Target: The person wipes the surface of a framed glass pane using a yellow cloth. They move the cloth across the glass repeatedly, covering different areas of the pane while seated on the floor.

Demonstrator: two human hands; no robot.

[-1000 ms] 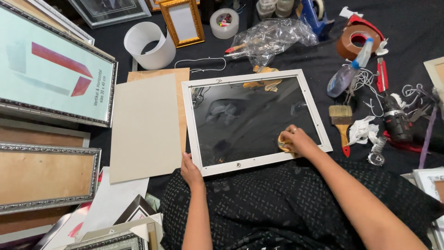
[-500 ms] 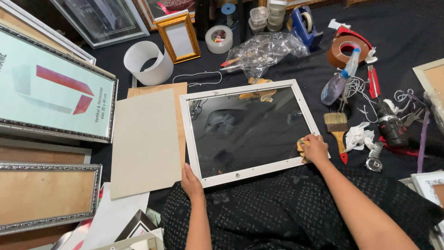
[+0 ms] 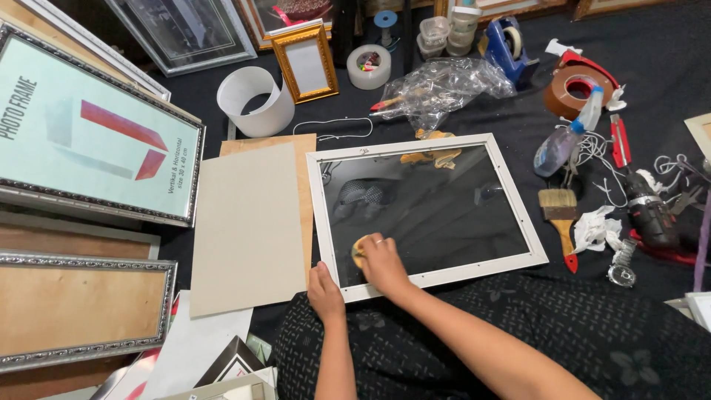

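White picture frame with its glass pane sits flat on the dark cloth right in front of the person, roughly centre of the view, tilted a bit so its right end runs lower. Right hand is down on the glass near the lower-left corner, fingers curled over a small yellowish cloth pad and pressing it against the pane, so that hand is closed around the pad. Left hand rests on the bottom-left corner of the frame, fingers laid over the white edge; it looks more like it's pinning the frame than clutching anything.

Just left of the frame there's a grey cardboard sheet lying over a brown board, edge nearly touching the frame. Further left, a big silver-edged framed print and below it a silver frame with a brown backing.

Off to the right: a paintbrush with a red tip on the handle just beside the frame, a spray bottle above it, a roll of brown tape, and a cordless drill further out. Up top, a crumpled clear plastic bag, a small gold frame standing up, and a white curled strip near it.
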